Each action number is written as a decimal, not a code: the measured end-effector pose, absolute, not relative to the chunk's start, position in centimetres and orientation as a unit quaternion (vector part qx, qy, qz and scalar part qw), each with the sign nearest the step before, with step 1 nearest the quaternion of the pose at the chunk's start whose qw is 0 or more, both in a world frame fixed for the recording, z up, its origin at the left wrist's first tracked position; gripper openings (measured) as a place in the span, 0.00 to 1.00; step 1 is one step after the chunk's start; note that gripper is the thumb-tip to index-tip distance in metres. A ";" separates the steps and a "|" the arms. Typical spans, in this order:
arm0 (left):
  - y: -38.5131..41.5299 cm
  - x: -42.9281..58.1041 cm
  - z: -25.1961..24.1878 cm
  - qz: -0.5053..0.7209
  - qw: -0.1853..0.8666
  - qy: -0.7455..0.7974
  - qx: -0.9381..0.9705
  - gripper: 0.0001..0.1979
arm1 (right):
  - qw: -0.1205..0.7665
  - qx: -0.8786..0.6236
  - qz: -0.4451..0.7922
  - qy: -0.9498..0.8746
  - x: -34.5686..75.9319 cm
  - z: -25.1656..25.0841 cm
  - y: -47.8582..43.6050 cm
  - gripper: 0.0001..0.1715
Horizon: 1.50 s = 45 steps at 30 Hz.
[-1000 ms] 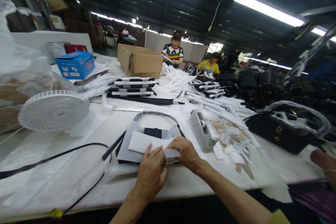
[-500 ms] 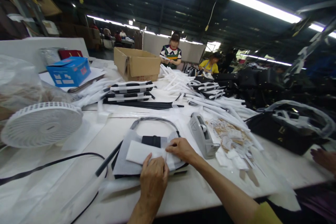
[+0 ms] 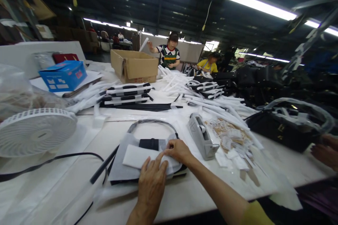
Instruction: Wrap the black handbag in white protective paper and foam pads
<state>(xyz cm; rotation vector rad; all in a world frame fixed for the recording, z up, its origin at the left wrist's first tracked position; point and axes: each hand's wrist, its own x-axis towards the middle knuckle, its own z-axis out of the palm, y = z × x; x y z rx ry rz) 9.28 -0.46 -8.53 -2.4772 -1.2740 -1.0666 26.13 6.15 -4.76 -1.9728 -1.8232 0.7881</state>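
A black handbag (image 3: 116,182) lies flat on the table before me, mostly covered by thin white wrapping sheet. Its wrapped handle (image 3: 154,122) arches away from me, and a black strap tab (image 3: 149,144) shows through the middle. Across the front rests a folded piece of white foam (image 3: 134,156). My left hand (image 3: 153,179) presses on the foam's right part with its fingers stretched out. Beside it, my right hand (image 3: 177,152) pinches at the foam's right end; what is between the fingertips is hidden. A grey tape dispenser (image 3: 202,137) stands right of the bag.
A white fan (image 3: 39,132) and blue box (image 3: 63,75) are left; a cardboard box (image 3: 134,66) stands behind. White-wrapped strips (image 3: 219,103) and small packets (image 3: 232,137) lie right. Another person's hand (image 3: 326,151) is near a black bag (image 3: 282,130). Co-workers are across the table.
My left fingers have moved up and spread flatter on the foam, near my right fingertips. A co-worker opposite has raised a white strip over the cardboard box. The view has shifted slightly.
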 end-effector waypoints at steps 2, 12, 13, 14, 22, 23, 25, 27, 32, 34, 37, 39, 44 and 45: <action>-0.5 9.1 -8.7 -0.357 0.066 -0.413 -0.835 0.14 | 0.160 -0.701 0.268 -0.641 26.1 -4.8 6.4 0.08; -0.3 9.0 -9.8 -0.363 0.094 -0.388 -0.842 0.13 | 0.123 -0.722 0.270 -0.625 25.9 -4.0 8.0 0.12; -0.3 9.1 -10.0 -0.374 0.094 -0.389 -0.837 0.13 | 0.124 -0.720 0.272 -0.626 25.9 -3.8 8.1 0.12; -0.3 9.2 -10.2 -0.387 0.091 -0.392 -0.830 0.13 | 0.128 -0.716 0.274 -0.630 25.9 -3.7 8.1 0.11; -0.2 9.1 -10.7 -0.377 0.096 -0.389 -0.835 0.11 | 0.141 -0.699 0.239 -0.659 25.5 -3.0 7.5 0.10; -0.1 9.0 -10.6 -0.376 0.099 -0.387 -0.836 0.12 | 0.139 -0.702 0.234 -0.658 25.4 -3.1 7.4 0.10; 0.0 8.9 -10.7 -0.374 0.098 -0.386 -0.838 0.12 | 0.136 -0.708 0.227 -0.655 25.4 -3.3 7.3 0.10; 0.0 9.0 -10.8 -0.375 0.092 -0.388 -0.837 0.12 | 0.137 -0.712 0.224 -0.651 25.5 -3.5 7.3 0.10; -0.1 9.5 -10.9 -0.394 0.081 -0.401 -0.823 0.12 | 0.169 -0.718 0.228 -0.635 25.2 -3.9 7.7 0.13; -0.1 9.5 -10.7 -0.391 0.079 -0.402 -0.824 0.12 | 0.200 -0.715 0.243 -0.624 25.2 -3.6 7.7 0.12; -0.2 9.0 -10.1 -0.378 0.090 -0.389 -0.835 0.12 | 0.263 -0.706 0.270 -0.599 26.7 -2.2 6.8 0.12; -0.1 8.6 -9.8 -0.368 0.102 -0.380 -0.843 0.11 | 0.310 -0.706 0.269 -0.577 29.4 -0.8 5.5 0.14; 0.2 8.3 -9.3 -0.369 0.154 -0.351 -0.847 0.11 | 0.400 -0.751 0.194 -0.488 39.7 1.9 1.1 0.18; 0.3 8.3 -9.2 -0.374 0.165 -0.343 -0.846 0.11 | 0.408 -0.762 0.182 -0.468 41.5 2.0 0.3 0.19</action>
